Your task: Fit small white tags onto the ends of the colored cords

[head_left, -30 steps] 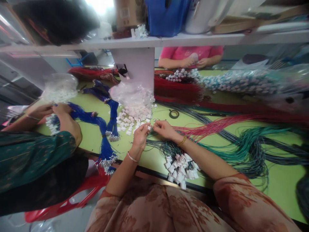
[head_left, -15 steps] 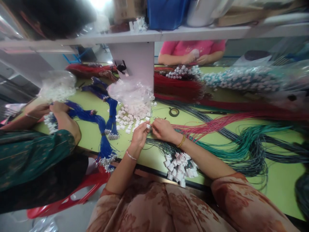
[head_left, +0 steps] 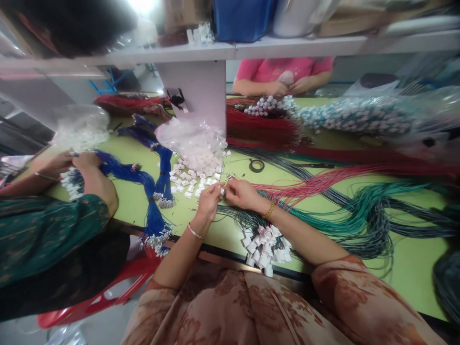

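Note:
My left hand (head_left: 208,200) is closed, with a small white plastic connector (head_left: 222,190) pinched at its fingertips. Right beside it, the bent fingers of my right hand (head_left: 243,194) are pressed together at the connector; what they grip is too small to tell, though thin dark wires run close by. Loose white connectors (head_left: 185,181) lie scattered just beyond my left hand. Under my right forearm, a cluster of white connectors (head_left: 264,247) sits on the ends of dark wires at the table's near edge. Pink wires (head_left: 309,181) and green wires (head_left: 359,211) stretch off to the right.
A roll of black tape (head_left: 256,166) lies past my right hand. Blue wire bundles (head_left: 147,184) are at left, near a co-worker's hands (head_left: 84,162). A plastic bag (head_left: 192,136) stands behind the connectors. A shelf (head_left: 201,51) crosses above; another person in pink (head_left: 283,72) sits opposite.
My two hands stay together at the connector with only slight finger movement. The whole view has shifted a little. The person opposite has lowered their hands.

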A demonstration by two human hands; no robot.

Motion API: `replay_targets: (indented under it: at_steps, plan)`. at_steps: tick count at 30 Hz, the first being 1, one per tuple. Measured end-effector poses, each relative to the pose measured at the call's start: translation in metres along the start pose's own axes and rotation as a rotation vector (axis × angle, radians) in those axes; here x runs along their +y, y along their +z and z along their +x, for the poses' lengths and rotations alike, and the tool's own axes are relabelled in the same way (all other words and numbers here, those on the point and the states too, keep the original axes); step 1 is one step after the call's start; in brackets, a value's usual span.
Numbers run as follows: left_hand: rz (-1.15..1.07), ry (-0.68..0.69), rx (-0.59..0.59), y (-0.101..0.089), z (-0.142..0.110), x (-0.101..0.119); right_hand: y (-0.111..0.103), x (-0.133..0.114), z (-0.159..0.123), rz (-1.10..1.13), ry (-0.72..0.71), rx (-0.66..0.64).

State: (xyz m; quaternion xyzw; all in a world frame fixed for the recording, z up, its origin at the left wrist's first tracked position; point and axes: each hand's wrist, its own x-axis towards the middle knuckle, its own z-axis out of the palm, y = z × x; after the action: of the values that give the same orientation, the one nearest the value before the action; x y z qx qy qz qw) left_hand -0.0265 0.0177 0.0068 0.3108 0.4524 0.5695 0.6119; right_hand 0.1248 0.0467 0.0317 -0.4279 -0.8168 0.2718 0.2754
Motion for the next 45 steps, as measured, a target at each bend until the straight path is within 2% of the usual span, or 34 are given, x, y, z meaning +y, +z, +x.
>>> replay_targets:
  at_steps: [2, 4, 7, 9, 15, 22, 29, 31, 36, 38, 41, 45]
  plan:
    - [0.034, -0.031, -0.031, 0.000, 0.000, 0.001, -0.012, 0.012, 0.005, 0.038, 0.020, 0.004]
    - [0.081, -0.068, -0.072, 0.000, -0.001, 0.004, -0.024, 0.029, 0.010, -0.018, 0.116, 0.082]
    - [0.153, -0.103, -0.124, 0.003, -0.001, 0.011, -0.033, 0.050, 0.015, -0.256, 0.261, -0.024]
    - [0.187, -0.107, -0.144, 0.007, -0.001, 0.018, -0.031, 0.057, 0.015, -0.348, 0.296, -0.097]
    - [0.175, -0.083, -0.163, 0.018, 0.001, 0.030, -0.024, 0.056, 0.012, -0.465, 0.276, -0.102]
    - [0.050, -0.140, -0.087, 0.018, 0.007, 0.009, -0.022, 0.057, 0.014, -0.430, 0.178, -0.189]
    - [0.008, -0.155, -0.043, 0.011, 0.012, 0.000, -0.027, 0.049, 0.007, -0.586, 0.169, -0.044]
    - [-0.018, -0.135, -0.043, 0.010, 0.013, -0.001, -0.029, 0.046, 0.007, -0.491, 0.169, 0.002]
    - [-0.081, -0.085, -0.055, 0.011, 0.014, -0.004, -0.023, 0.033, 0.009, 0.105, 0.047, 0.031]
    - [-0.116, -0.063, -0.057, 0.011, 0.014, -0.005, -0.020, 0.025, 0.008, 0.254, 0.019, 0.030]
    - [-0.167, -0.055, -0.055, 0.011, 0.015, -0.006, -0.016, 0.017, 0.003, 0.301, -0.007, 0.066]
    - [-0.217, -0.106, -0.071, 0.011, 0.015, -0.006, -0.014, 0.014, -0.008, 0.194, -0.050, 0.151]
